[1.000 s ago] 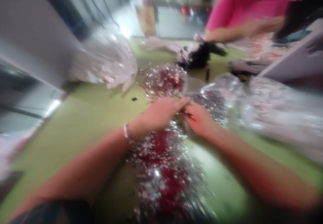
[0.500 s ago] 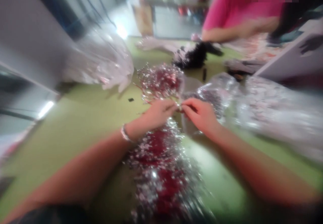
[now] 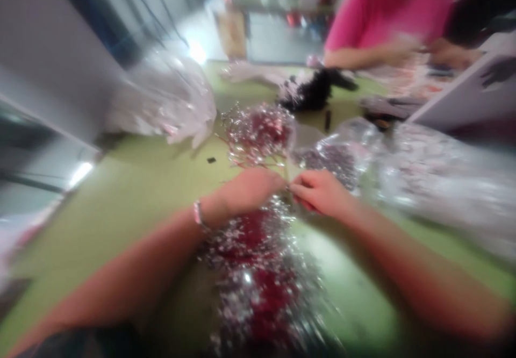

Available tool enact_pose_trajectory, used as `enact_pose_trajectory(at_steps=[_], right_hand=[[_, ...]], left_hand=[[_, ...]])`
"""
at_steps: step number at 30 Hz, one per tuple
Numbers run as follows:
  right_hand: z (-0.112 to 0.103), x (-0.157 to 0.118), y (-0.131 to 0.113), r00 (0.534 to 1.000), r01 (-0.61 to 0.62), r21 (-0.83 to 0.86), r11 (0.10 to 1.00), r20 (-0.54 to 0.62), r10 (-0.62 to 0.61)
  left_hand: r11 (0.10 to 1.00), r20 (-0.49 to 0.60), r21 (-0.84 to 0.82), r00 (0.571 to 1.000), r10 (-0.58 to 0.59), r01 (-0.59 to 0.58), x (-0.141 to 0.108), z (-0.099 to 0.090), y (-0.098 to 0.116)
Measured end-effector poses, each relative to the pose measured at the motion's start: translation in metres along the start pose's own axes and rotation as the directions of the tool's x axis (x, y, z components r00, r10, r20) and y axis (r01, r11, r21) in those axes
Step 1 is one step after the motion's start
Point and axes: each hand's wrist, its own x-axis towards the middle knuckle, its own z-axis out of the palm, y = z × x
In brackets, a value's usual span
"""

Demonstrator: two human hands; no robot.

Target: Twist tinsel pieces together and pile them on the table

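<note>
My left hand (image 3: 256,187) and my right hand (image 3: 320,191) meet fingertip to fingertip at the middle of the table. Both are closed in a pinch; whatever small thing sits between the fingers is blurred and mostly hidden. Just beyond them lies a bunch of red and silver tinsel (image 3: 262,129) with thin strands sticking out. A longer length of red and silver tinsel (image 3: 268,280) runs from under my left hand toward me. Right behind my right hand is a clear plastic bag (image 3: 328,159) holding small dark purplish pieces.
The green table (image 3: 133,186) bears a clear plastic bag (image 3: 165,100) at back left and a large plastic bag (image 3: 439,170) at right. A black fluffy bundle (image 3: 310,89) lies at the back. Across the table, a person in a pink shirt (image 3: 371,19) works with their hands.
Both my hands have come slightly closer to me, still pinched together. My left hand has turned more back-upward. The other person's hands have moved apart.
</note>
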Motion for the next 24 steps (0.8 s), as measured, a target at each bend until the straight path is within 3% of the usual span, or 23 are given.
enact_pose_trajectory(at_steps=[2, 4, 6, 7, 9, 12, 14, 17, 24], right_hand=[[0.003, 0.002, 0.003, 0.990, 0.139, -0.058, 0.989, -0.022, -0.140], [0.004, 0.003, 0.005, 0.947, 0.321, -0.096, 0.942, 0.036, -0.319], [0.000, 0.003, 0.008, 0.898, 0.435, -0.102, 0.895, 0.121, -0.423], [-0.003, 0.004, 0.010, 0.896, 0.441, -0.120, 0.890, 0.125, -0.427], [-0.013, 0.007, 0.015, 0.932, 0.356, -0.234, 0.905, 0.018, -0.362], [-0.029, 0.016, 0.030, 0.944, 0.110, -0.502, 0.858, -0.217, -0.249], [-0.036, 0.023, 0.041, 0.958, 0.033, -0.658, 0.753, -0.194, -0.212], [-0.036, 0.028, 0.049, 0.977, 0.013, -0.774, 0.633, -0.126, -0.174], [-0.018, 0.027, 0.043, 0.971, 0.062, -0.839, 0.541, -0.075, -0.227]], left_hand=[[0.989, -0.063, -0.150, 0.998, -0.027, 0.017, -0.002, -0.009, -0.011], [0.954, -0.188, -0.255, 0.960, -0.209, 0.157, -0.005, -0.015, -0.028], [0.850, -0.260, -0.298, 0.820, -0.510, 0.434, -0.009, -0.013, -0.044], [0.799, -0.248, -0.291, 0.765, -0.594, 0.526, -0.010, -0.010, -0.050], [0.754, -0.214, -0.260, 0.726, -0.654, 0.603, -0.011, -0.001, -0.055], [0.767, -0.195, -0.239, 0.744, -0.639, 0.596, -0.007, 0.013, -0.051], [0.777, -0.188, -0.239, 0.757, -0.626, 0.583, -0.004, 0.019, -0.048], [0.787, -0.192, -0.245, 0.767, -0.612, 0.567, -0.004, 0.019, -0.047], [0.833, -0.264, -0.272, 0.795, -0.546, 0.482, -0.001, 0.008, -0.047]])
